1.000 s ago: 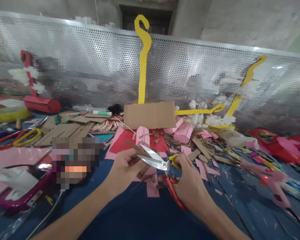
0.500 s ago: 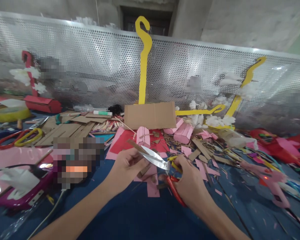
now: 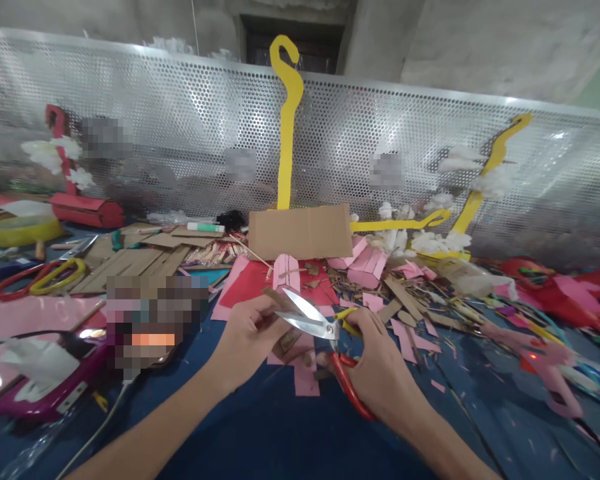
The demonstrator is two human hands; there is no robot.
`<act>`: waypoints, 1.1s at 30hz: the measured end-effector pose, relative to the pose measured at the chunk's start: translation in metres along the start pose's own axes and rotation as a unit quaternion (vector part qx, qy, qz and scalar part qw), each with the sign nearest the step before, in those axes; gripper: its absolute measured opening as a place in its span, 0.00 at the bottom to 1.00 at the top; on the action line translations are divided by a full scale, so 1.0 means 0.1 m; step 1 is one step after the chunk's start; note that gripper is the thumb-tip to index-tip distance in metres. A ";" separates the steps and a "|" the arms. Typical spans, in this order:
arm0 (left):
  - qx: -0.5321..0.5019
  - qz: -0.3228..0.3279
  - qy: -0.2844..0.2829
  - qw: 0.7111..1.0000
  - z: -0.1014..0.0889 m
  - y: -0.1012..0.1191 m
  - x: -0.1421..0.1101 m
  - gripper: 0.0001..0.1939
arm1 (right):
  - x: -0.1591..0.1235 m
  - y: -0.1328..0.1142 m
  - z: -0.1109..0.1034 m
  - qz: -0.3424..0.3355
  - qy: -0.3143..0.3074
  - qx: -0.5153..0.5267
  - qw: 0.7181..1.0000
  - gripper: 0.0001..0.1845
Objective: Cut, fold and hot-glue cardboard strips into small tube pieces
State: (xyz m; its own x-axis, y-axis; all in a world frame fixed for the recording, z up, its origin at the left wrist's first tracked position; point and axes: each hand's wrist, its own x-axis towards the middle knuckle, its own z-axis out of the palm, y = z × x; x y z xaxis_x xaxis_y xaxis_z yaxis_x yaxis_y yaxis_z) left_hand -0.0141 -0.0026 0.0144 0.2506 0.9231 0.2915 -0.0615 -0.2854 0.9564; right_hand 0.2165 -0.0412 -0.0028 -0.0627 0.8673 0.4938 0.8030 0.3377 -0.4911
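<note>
My right hand (image 3: pixel 380 353) is closed round the handles of a pair of scissors (image 3: pixel 307 320), one handle red and one yellow. The blades are parted and point up and left. A narrow cardboard strip (image 3: pixel 276 300) is pinched in my left hand (image 3: pixel 255 333), its upper end showing beside the blades. Under the hands lie pink paper pieces (image 3: pixel 306 381). A pink paper box shape (image 3: pixel 285 272) lies just beyond on red paper (image 3: pixel 245 283).
A cardboard panel (image 3: pixel 300 232) stands at the back, with a yellow hooked cutout (image 3: pixel 286 133) behind it. A pink glue gun (image 3: pixel 535 363) lies right. Left are more scissors (image 3: pixel 55 277), a tape roll (image 3: pixel 23 230) and cardboard pieces (image 3: pixel 130 267).
The scissor blades have spread wider apart, and the red handle has swung slightly lower. Both hands stay in nearly the same place.
</note>
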 end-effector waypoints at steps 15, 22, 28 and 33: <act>-0.023 -0.004 -0.002 1.000 0.02 0.02 0.01 0.08 | 0.01 -0.03 0.01 0.013 -0.028 -0.026 0.999 0.16; -0.033 0.001 -0.014 0.999 0.01 -0.01 0.02 0.09 | 0.01 -0.04 0.01 0.006 -0.010 -0.040 0.999 0.16; -0.029 0.005 -0.012 0.999 -0.02 -0.05 0.02 0.10 | 0.02 -0.05 -0.02 0.025 -0.026 -0.008 0.999 0.20; -0.046 -0.008 -0.019 0.999 -0.02 -0.06 0.02 0.10 | 0.05 -0.01 0.00 0.001 -0.005 -0.031 0.999 0.15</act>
State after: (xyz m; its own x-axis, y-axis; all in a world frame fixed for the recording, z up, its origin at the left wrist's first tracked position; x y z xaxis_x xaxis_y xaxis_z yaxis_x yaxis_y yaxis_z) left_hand -0.0155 0.0016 0.0088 0.2887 0.9162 0.2779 -0.1457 -0.2448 0.9586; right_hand 0.2155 -0.0374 0.0002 -0.0677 0.8717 0.4853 0.8386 0.3132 -0.4457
